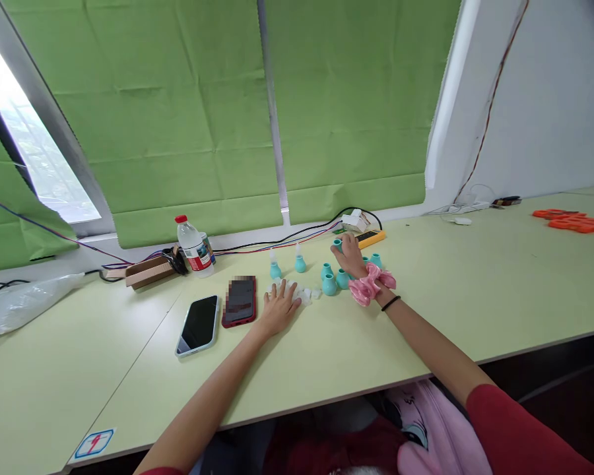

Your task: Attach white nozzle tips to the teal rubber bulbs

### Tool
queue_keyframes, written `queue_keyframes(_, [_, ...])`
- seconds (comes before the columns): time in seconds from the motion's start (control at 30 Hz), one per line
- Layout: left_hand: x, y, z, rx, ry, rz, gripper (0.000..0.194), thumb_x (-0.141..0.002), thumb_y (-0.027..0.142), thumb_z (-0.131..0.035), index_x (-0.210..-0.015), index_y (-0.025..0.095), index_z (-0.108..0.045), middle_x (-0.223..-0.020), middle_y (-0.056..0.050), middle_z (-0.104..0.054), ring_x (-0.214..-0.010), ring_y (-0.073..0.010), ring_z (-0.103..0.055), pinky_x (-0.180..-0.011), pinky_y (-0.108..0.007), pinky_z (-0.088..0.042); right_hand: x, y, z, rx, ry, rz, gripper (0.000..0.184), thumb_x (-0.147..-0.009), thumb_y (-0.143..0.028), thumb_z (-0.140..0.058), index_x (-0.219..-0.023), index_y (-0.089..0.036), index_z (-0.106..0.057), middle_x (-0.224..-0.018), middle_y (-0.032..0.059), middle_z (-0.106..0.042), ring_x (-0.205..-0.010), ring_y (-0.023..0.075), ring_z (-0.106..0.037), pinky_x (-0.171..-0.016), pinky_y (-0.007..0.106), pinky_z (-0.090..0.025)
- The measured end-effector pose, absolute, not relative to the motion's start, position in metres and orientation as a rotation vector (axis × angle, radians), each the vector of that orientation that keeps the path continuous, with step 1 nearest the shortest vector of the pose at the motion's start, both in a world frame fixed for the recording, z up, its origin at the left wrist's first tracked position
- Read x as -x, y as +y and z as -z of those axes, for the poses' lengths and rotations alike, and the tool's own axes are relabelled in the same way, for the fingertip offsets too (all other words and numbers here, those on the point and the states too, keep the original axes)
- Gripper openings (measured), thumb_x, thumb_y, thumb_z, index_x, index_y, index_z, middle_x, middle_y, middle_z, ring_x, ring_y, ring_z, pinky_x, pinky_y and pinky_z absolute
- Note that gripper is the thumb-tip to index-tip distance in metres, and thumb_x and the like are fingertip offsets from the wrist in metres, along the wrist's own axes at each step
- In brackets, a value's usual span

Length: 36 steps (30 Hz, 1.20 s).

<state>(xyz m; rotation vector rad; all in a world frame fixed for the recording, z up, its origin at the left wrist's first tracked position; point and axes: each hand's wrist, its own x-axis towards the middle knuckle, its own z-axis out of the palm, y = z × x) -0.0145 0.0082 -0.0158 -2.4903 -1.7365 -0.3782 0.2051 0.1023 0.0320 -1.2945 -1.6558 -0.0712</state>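
Observation:
My left hand [280,310] lies palm down with its fingers spread over a group of small translucent white pieces [305,295]. Between the fingers of my right hand [351,256] is a teal rubber bulb [337,244], raised a little above the table. Below and around that hand stand several more teal bulbs [329,285] with open necks; the wrist and a pink scrunchie hide some of them. Beyond my left hand, two teal bulbs with clear nozzles, one on the left [276,269] and one on the right [300,263], stand upright.
A white-cased phone [198,325] and a red-cased phone [239,302] lie left of my left hand. Behind them are a water bottle [195,247] and an open cardboard box [151,272]. Cables and a yellow device [372,239] lie along the back; orange items [580,225] sit far right.

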Motion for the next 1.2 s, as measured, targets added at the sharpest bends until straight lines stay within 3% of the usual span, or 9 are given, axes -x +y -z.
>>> queue_keyframes(0.2, [0.013,0.009,0.016,2.564,-1.706,0.322,0.056,-0.079,0.054,-0.014,-0.128,0.026,-0.015,-0.136,-0.009,-0.011,-0.122,-0.0323,-0.010,-0.089,-0.055,-0.017,-0.218,0.089,-0.016,1.484,-1.783,-0.088,0.014,-0.079,-0.023,-0.041,-0.087,-0.017,-0.052,-0.090,0.0059,-0.053,-0.081,0.0170,-0.049,-0.070,0.031,-0.041])
queue_keyframes(0.4, [0.011,0.009,0.009,2.414,-1.727,0.631,0.051,-0.081,0.048,-0.019,-0.128,0.028,-0.015,-0.135,-0.009,-0.018,-0.121,-0.0296,-0.018,-0.088,-0.057,-0.016,-0.233,0.059,-0.005,1.509,-1.795,-0.115,0.026,-0.082,-0.028,-0.041,-0.104,-0.015,-0.047,-0.104,0.0063,-0.049,-0.086,0.0138,-0.051,-0.073,0.033,-0.044])
queue_keyframes(0.63, [0.018,0.056,-0.023,2.012,-1.775,0.906,0.051,-0.078,0.034,-0.036,-0.125,0.017,-0.023,-0.131,-0.015,-0.024,-0.114,-0.0310,-0.030,-0.088,-0.046,-0.026,-0.228,0.064,-0.010,1.542,-1.719,-0.043,0.019,-0.079,-0.030,-0.041,-0.082,-0.018,-0.056,-0.080,0.0058,-0.057,-0.075,0.0181,-0.052,-0.061,0.030,-0.041])
queue_keyframes(0.77, [0.024,0.090,-0.037,2.104,-2.012,0.979,0.043,-0.077,0.029,-0.039,-0.118,0.019,-0.033,-0.106,-0.014,-0.052,-0.096,-0.0270,-0.048,-0.071,-0.036,-0.039,-0.210,0.084,-0.024,1.561,-1.636,0.063,0.019,-0.072,-0.031,-0.046,-0.082,-0.017,-0.054,-0.082,0.0078,-0.057,-0.078,0.0219,-0.050,-0.064,0.033,-0.037])
queue_keyframes(0.87, [0.028,0.098,-0.039,2.089,-2.015,1.050,0.032,-0.074,0.024,-0.042,-0.106,0.022,-0.042,-0.085,-0.009,-0.059,-0.081,-0.0233,-0.055,-0.062,-0.032,-0.041,-0.197,0.090,-0.031,1.411,-1.579,0.249,0.020,-0.072,-0.028,-0.043,-0.085,-0.016,-0.052,-0.086,0.0081,-0.056,-0.082,0.0217,-0.049,-0.068,0.032,-0.036])
queue_keyframes(1.03, [0.031,0.083,-0.040,2.035,-1.717,1.455,0.014,-0.070,0.018,-0.045,-0.083,0.020,-0.048,-0.070,-0.002,-0.058,-0.061,-0.0137,-0.055,-0.059,-0.025,-0.042,-0.175,0.071,-0.033,1.069,-1.647,0.411,0.019,-0.072,-0.024,-0.042,-0.087,-0.016,-0.051,-0.087,0.0069,-0.055,-0.086,0.0204,-0.046,-0.073,0.031,-0.037])
queue_keyframes(1.13, [0.030,0.059,-0.045,1.996,-1.520,1.781,0.007,-0.069,0.020,-0.047,-0.076,0.018,-0.048,-0.075,-0.002,-0.057,-0.065,-0.0116,-0.056,-0.058,-0.023,-0.045,-0.161,0.053,-0.036,0.986,-1.719,0.394,0.028,-0.071,-0.027,-0.046,-0.097,-0.016,-0.048,-0.098,0.0083,-0.051,-0.093,0.0218,-0.043,-0.076,0.032,-0.038])
queue_keyframes(1.2, [0.028,0.041,-0.048,2.041,-1.461,2.023,0.013,-0.067,0.025,-0.051,-0.077,0.018,-0.047,-0.078,-0.002,-0.058,-0.069,-0.0121,-0.057,-0.058,-0.022,-0.046,-0.153,0.041,-0.037,0.940,-1.784,0.361,0.041,-0.070,-0.030,-0.049,-0.107,-0.016,-0.043,-0.109,0.0090,-0.046,-0.100,0.0225,-0.040,-0.079,0.033,-0.037])
